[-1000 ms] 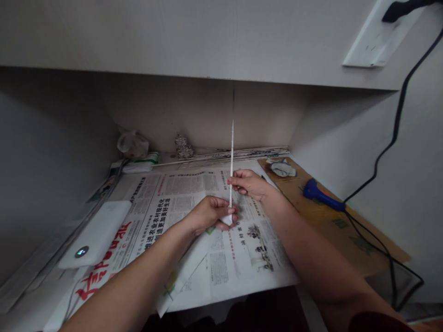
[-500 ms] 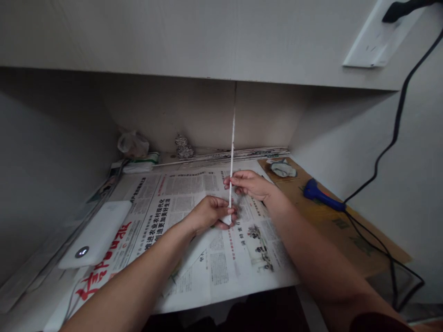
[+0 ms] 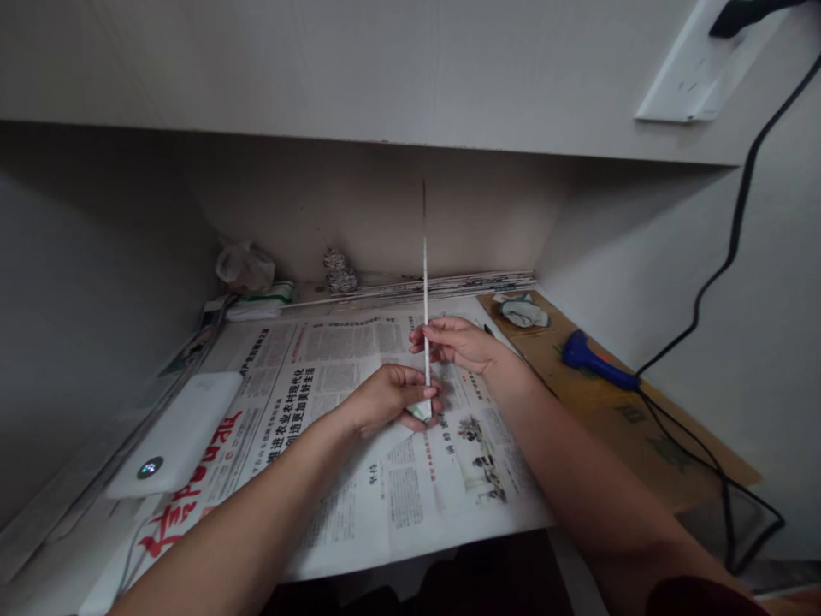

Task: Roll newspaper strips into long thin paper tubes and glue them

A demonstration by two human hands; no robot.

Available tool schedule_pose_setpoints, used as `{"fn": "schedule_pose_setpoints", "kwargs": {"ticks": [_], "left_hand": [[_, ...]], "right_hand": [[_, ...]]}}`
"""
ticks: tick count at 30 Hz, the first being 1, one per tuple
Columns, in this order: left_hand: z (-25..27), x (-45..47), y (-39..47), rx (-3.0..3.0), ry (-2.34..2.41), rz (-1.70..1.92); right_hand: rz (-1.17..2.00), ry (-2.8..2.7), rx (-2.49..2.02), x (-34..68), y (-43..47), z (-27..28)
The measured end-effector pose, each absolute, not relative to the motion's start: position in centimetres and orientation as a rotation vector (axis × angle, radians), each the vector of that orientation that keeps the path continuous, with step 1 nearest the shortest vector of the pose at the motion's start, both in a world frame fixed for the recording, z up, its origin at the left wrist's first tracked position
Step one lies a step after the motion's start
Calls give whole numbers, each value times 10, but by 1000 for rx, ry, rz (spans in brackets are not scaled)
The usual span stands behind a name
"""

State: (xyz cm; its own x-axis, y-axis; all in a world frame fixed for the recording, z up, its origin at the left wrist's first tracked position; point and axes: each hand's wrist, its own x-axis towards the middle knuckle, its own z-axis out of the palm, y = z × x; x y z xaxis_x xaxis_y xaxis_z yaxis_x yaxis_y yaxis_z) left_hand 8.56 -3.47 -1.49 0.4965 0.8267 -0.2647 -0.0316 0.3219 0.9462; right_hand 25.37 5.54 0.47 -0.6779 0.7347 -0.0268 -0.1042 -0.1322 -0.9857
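Observation:
A thin rolled paper stick (image 3: 425, 282) stands nearly upright over the newspaper sheets, its dark tip pointing at the back wall. Around its lower end my left hand (image 3: 388, 398) is closed, thumb and fingers pinching it beside a small loose paper corner with a green patch. Slightly higher up, my right hand (image 3: 458, 342) pinches the same stick between thumb and fingers. Newspaper (image 3: 359, 479) with printed columns and red characters lies flat beneath both hands.
At the left lies a white power bank (image 3: 180, 436) with a lit display. Several long paper sticks (image 3: 449, 284) lie along the back, near a woven paper figure (image 3: 339, 269) and a plastic bag (image 3: 245, 267). Cardboard (image 3: 616, 411) on the right bears a blue glue gun (image 3: 596, 361) and crumpled cloth (image 3: 524, 310).
The stick's top has dropped and shifted slightly left, its tip now below the overhead panel's edge. The paper corner at the left hand has turned, showing green. Both hands hold almost the same place.

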Motion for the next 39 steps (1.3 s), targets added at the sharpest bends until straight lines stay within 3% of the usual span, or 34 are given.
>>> {"fn": "schedule_pose_setpoints", "kwargs": {"ticks": [17,28,34,39], "left_hand": [[-18,88,-37,1117,915,656],[-19,86,-35,1151,911,673],[-17,88,-35,1162,976,673],[-16,86,-35,1106,922,701]], "right_hand": [[1946,-1479,-740,253,60,-2],[1835,-1543,-852,256,58,9],[1568,-1631,-980,255,59,10],[1763,-1694,-820,258,55,12]]}}
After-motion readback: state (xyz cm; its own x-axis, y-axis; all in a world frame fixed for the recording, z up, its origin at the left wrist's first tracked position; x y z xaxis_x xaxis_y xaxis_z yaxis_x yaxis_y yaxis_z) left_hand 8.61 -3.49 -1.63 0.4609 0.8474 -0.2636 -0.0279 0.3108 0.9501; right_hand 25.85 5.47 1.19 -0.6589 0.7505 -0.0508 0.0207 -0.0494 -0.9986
